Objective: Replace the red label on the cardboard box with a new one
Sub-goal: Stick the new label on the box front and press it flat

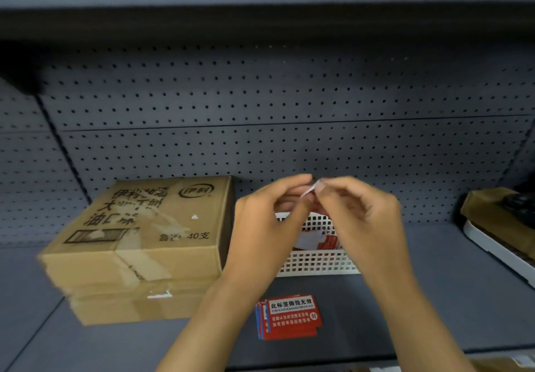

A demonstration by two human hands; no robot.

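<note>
Grey shelf point(434, 284) before us: our left hand point(260, 232) and right hand point(367, 221) pinch one small label point(311, 189) together above the white basket point(318, 264). Cardboard box point(139, 244) sits left; red labels stack point(289, 316) lies nearer.

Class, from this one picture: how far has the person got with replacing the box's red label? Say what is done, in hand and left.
Done: no red label shows on the cardboard box. In hand: the left hand and right hand pinch a small label piece above the white basket, seemingly peeling it. Left: sticking a new label on the box; a stack of red labels lies on the shelf.
</note>
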